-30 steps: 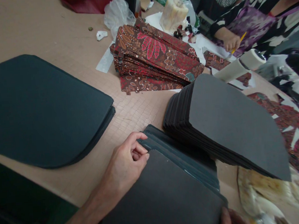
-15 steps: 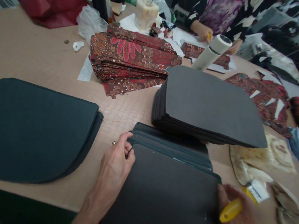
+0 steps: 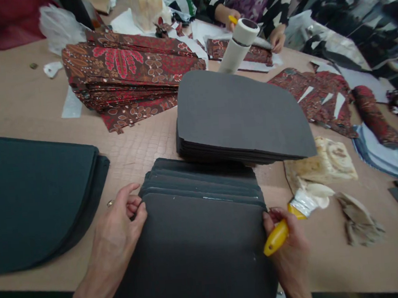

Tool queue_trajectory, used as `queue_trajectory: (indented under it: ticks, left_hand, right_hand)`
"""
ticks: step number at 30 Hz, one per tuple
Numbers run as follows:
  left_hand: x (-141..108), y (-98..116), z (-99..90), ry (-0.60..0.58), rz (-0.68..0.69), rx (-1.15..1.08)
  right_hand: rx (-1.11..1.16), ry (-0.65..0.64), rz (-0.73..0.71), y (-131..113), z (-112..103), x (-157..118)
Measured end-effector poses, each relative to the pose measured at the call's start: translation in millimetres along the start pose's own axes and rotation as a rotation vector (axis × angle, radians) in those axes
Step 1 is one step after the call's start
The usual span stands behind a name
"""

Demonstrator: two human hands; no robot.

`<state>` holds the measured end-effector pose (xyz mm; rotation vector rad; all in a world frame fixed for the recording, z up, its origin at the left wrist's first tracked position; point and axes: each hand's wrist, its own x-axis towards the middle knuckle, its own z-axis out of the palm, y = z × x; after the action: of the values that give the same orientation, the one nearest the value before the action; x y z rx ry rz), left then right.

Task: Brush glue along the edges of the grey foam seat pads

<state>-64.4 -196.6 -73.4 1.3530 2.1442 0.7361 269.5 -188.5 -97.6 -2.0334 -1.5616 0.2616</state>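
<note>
In front of me lies a fanned stack of dark panels [image 3: 200, 250], their far edges stepped back one behind another. My left hand [image 3: 117, 219], with fingers curled, pinches the top panel's far left corner. At the far right corner my right hand [image 3: 288, 234] holds a yellow-handled paintbrush [image 3: 278, 237] and touches the panel edge with its fingertips. The brush's pale bristle end points away to the right. Just beyond the fanned panels stands a thick pile of dark grey rounded panels [image 3: 241, 113].
More dark panels [image 3: 34, 198] lie at left. Behind are patterned fabric strips [image 3: 127, 72], a white bottle [image 3: 237, 47] and a person's hands [image 3: 277, 38]. A stained, pale block [image 3: 336, 159] and a crumpled cloth [image 3: 361, 219] lie to the right.
The view has swung right, so the table's things sit further left. Both hands stay at the panel's corners, and the brush is still in the right hand. More stepped panel edges show.
</note>
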Motion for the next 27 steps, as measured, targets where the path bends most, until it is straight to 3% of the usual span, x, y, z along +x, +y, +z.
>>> queue_trajectory:
  ticks: [6, 10, 15, 17, 21, 23, 27]
  left_hand:
    - [2.5, 12.8, 3.0, 0.125, 0.240, 0.233]
    - [-0.3, 16.5, 10.8, 0.041, 0.436, 0.214]
    - [-15.9, 14.7, 23.1, 0.032, 0.444, 0.377]
    - [-22.7, 13.8, 28.9, 0.047, 0.485, 0.444]
    - [-28.1, 13.5, 38.1, -0.007, 0.703, 0.449]
    - [-27.5, 16.0, 40.5, -0.042, 0.719, 0.495]
    - [-26.2, 21.4, 42.6, -0.071, 0.699, 0.566]
  right_hand:
    - [0.025, -0.049, 0.009, -0.4, 1.3, 4.8]
    - [0.063, -0.047, -0.004, -2.4, 2.3, 7.7]
    - [-0.005, 0.002, -0.011, -6.5, 6.3, 4.1]
    - [-0.069, 0.032, -0.078, -5.5, 9.7, 3.2]
    - [-0.155, 0.090, -0.254, -1.3, 13.3, 7.9]
    - [-0.155, 0.103, -0.298, -4.3, 10.2, 10.5]
    - [-0.055, 0.096, -0.381, -40.0, 4.3, -3.6]
